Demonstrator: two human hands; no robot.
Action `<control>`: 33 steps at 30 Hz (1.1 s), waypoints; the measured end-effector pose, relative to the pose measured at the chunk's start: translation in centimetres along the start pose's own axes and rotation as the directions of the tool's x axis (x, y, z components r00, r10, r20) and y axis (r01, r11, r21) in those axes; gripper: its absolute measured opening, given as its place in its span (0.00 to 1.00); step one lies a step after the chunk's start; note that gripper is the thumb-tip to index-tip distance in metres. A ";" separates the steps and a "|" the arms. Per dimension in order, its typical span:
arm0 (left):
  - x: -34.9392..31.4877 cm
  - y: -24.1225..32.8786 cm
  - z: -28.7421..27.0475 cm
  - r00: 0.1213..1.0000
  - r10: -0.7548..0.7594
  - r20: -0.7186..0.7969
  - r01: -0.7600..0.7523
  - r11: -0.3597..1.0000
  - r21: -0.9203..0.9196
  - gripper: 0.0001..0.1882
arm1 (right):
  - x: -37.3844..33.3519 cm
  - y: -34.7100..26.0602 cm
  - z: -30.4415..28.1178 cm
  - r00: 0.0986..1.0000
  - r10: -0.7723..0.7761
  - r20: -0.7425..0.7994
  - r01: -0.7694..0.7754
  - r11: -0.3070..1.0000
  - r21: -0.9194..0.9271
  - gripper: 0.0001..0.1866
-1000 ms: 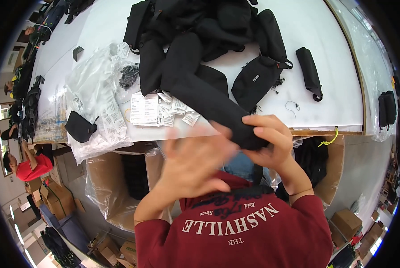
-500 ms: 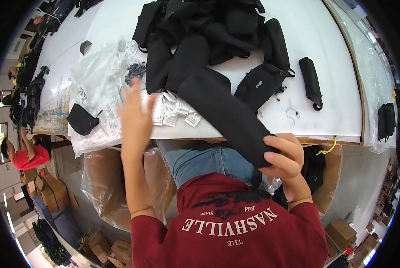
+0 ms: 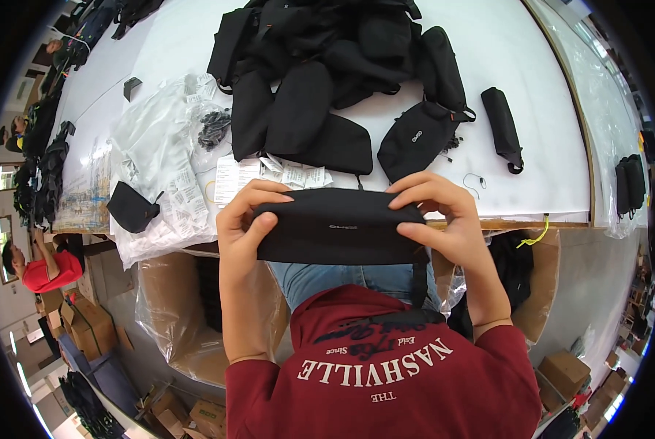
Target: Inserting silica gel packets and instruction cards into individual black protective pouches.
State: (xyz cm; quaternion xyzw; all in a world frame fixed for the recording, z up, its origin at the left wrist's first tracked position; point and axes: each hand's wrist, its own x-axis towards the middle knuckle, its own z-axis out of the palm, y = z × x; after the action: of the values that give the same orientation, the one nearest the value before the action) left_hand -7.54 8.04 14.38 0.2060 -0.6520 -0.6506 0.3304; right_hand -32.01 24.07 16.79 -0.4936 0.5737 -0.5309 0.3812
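Note:
A long black fabric pouch (image 3: 335, 230) with a small pale logo is held level in front of my body, just over the table's near edge. My left hand (image 3: 251, 219) grips its left end, thumb in front and fingers over the top. At the other end my right hand (image 3: 437, 219) pinches it the same way. Beyond it lies a heap of similar black pouches (image 3: 327, 44). One pouch with a logo (image 3: 415, 139) rests nearer on the right, and white printed tags (image 3: 298, 174) lie just past my left hand.
On the left are a clear plastic bag of tags (image 3: 152, 139), a bundle of small black cords (image 3: 214, 129) and a folded black pouch (image 3: 130, 207). Another pouch (image 3: 502, 128) lies at right. Plastic-lined cartons (image 3: 170, 293) stand below the table. A person in red (image 3: 46, 271) is far left.
My left hand has come back from above the tags and taken the pouch's left end. The pouch has turned from slanting to level, with its logo side now showing.

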 end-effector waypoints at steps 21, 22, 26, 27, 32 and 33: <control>-3.9 -4.4 -1.3 0.869 -0.492 -0.056 0.486 0.869 -0.092 0.12 | -3.1 6.1 -18.3 0.680 -0.455 -0.575 -0.439 0.375 -0.816 0.13; -3.8 -4.5 -1.1 0.872 -0.487 -0.056 0.481 0.871 -0.098 0.12 | -3.6 8.8 -18.7 0.745 -0.368 -0.557 -0.432 0.369 -0.823 0.15; -4.0 -4.8 -0.4 0.851 -0.523 -0.047 0.518 0.851 -0.083 0.12 | -5.2 13.3 -18.3 0.824 -0.253 -0.507 -0.380 0.416 -0.826 0.17; -4.1 -4.7 -0.3 0.839 -0.543 -0.032 0.540 0.838 -0.071 0.12 | -5.5 13.3 -18.1 0.805 -0.265 -0.531 -0.382 0.453 -0.806 0.17; -4.0 -5.4 -0.1 0.831 -0.556 -0.028 0.552 0.830 -0.083 0.12 | -3.7 13.9 -17.7 0.726 -0.312 -0.614 -0.487 0.398 -0.778 0.15; -4.0 -5.5 0.1 0.834 -0.550 -0.034 0.546 0.833 -0.086 0.12 | -3.2 14.2 -17.4 0.703 -0.338 -0.626 -0.502 0.387 -0.773 0.15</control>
State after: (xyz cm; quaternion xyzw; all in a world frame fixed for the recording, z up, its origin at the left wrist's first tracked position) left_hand -5.72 10.50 8.31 0.3906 -0.5318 -0.7350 0.1563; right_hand -50.34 30.55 5.10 -0.3409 0.8899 -0.2443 -0.1792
